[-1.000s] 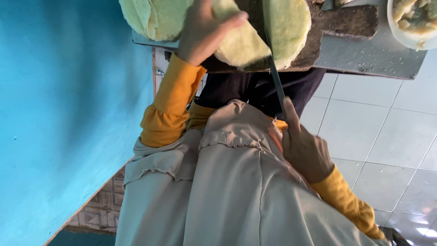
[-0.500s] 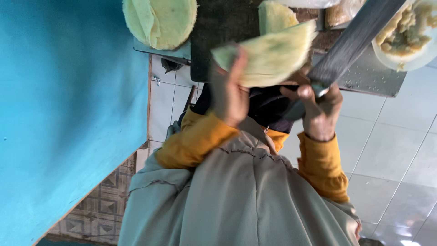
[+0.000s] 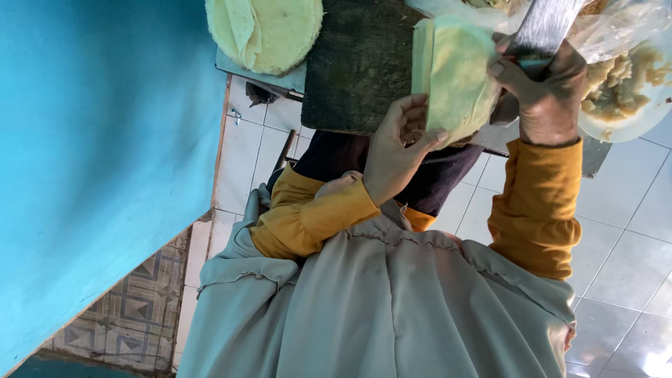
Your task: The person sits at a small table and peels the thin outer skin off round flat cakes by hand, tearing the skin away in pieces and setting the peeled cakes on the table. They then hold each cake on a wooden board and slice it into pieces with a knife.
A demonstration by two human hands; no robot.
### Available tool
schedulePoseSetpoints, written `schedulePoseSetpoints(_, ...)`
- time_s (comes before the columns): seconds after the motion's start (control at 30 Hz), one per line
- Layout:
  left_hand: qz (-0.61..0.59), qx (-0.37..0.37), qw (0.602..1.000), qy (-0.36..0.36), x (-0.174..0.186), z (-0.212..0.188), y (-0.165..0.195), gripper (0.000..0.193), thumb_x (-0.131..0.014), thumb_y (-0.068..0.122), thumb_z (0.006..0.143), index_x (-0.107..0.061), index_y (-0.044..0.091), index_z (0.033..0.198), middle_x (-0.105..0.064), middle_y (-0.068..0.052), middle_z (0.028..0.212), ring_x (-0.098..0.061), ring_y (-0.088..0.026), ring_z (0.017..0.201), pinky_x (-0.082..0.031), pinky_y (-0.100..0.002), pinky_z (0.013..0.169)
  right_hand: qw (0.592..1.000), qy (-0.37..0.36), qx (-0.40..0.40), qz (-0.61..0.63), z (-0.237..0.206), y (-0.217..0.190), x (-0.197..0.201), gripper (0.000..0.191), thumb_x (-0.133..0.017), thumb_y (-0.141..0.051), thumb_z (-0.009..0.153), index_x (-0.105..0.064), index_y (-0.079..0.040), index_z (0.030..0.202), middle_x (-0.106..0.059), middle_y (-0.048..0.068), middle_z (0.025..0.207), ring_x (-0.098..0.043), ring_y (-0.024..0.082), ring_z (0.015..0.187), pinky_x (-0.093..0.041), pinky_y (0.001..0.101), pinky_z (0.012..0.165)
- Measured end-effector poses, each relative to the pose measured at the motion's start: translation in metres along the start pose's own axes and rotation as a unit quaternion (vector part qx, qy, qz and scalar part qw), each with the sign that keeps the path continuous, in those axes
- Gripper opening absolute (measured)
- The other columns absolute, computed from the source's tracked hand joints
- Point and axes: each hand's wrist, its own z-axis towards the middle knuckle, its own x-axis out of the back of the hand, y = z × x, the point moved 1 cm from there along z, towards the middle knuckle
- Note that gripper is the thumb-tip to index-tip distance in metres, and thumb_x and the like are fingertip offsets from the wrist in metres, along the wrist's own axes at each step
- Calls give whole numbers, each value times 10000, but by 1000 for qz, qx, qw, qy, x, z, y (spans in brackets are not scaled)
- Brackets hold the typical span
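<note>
The head view is upside down, looking over my grey garment and orange sleeves. My left hand (image 3: 399,150) holds the lower edge of a pale yellow-green wedge of cut fruit (image 3: 455,73) over a dark cutting board (image 3: 360,66). My right hand (image 3: 546,94) grips the handle of a big knife (image 3: 549,24), thumb against the wedge, the broad blade running up out of frame.
Another round pale green half (image 3: 266,31) lies on the metal table edge left of the board. A white bowl of pale pulp (image 3: 623,91) with clear plastic sits at the right. A blue wall (image 3: 98,161) stands left; white floor tiles (image 3: 630,238) lie below.
My left hand slid down to the wedge's lower edge. My right hand rose with the knife from near my lap to beside the wedge.
</note>
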Motion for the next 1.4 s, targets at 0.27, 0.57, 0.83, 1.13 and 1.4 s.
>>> schedulePoseSetpoints(0.27,304,-98,948,-23,10,9,17,662,-748,344,981,-463,-22,1453,-576,-142,1236,-594,-208,1054,-556,-337,914,998,-21,10,-56,7,11,-12,136,-716,102,1044,-673,24,1147,-720,73,1033,-643,106,810,-533,236,733)
schedulePoseSetpoints(0.57,147,73,985,-49,25,48,18,751,-722,395,900,-425,-106,1375,-641,-172,1221,-675,-240,1109,-571,-374,980,997,-38,-29,-55,-6,4,-14,169,-766,-25,1115,-672,44,1236,-685,34,914,-591,58,697,-494,209,620)
schedulePoseSetpoints(0.83,288,130,946,-65,17,86,35,666,-742,482,828,-618,-53,1204,-684,-174,1106,-709,-241,1007,-568,-328,873,998,-50,-34,-19,-4,9,-8,156,-756,-34,1116,-671,40,1224,-698,39,893,-618,66,706,-517,214,639)
schedulePoseSetpoints(1.13,325,15,941,-93,-4,86,30,894,-825,394,771,-256,-88,1265,-617,-284,1127,-757,-315,979,-632,-352,835,999,-9,-15,-36,-17,-1,-19,119,-742,7,1115,-666,25,1204,-710,83,934,-632,96,688,-517,238,591)
schedulePoseSetpoints(1.4,525,118,772,-339,64,154,112,474,-850,311,768,-708,136,1185,-751,-35,1016,-718,-145,896,-556,-294,822,999,43,-20,-13,-67,-22,-24,164,-613,32,1112,-631,27,1275,-733,128,922,-683,140,665,-541,250,505)
